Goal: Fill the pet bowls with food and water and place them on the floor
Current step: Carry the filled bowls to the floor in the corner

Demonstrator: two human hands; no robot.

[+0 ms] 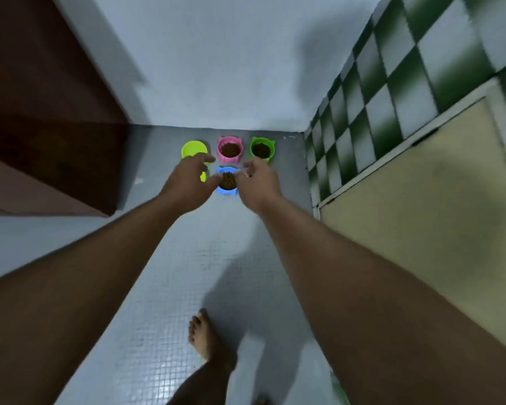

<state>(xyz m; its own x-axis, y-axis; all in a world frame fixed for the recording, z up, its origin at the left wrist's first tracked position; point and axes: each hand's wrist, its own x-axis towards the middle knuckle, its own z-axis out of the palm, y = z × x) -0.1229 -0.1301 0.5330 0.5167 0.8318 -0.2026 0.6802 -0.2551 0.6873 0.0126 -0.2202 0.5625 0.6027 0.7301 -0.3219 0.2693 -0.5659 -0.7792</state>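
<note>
— Four bowls sit in the corner of the tiled floor (187, 287): a yellow-green bowl (194, 148), a pink bowl (230, 148) and a green bowl (262, 148) in a row by the wall, and a blue bowl (227, 182) just in front of the pink one. What are the hands doing?

— Both flank the blue bowl. The left hand (187, 182) has its fingers spread and curled, thumb tip at the rim's left edge; the right hand (259, 182) is much the same on the other side. Neither is closed around anything, though whether the fingertips touch the rim I cannot tell (the picture is blurred).

— Is it filled?

— Brown kibble is heaped in the blue, pink and green ones. The yellow-green bowl looks pale inside; water or nothing, I cannot say. A second yellow-green patch shows under the left hand, mostly hidden.

— What could go wrong?

— The bowls stand close together, so I think a careless nudge of the blue one could knock the pink bowl and scatter kibble. The left hand hangs over the yellow-green bowl too; if that holds water, a brush of the wrist might slop it onto the tiles beside the bare foot (202, 334).
</note>
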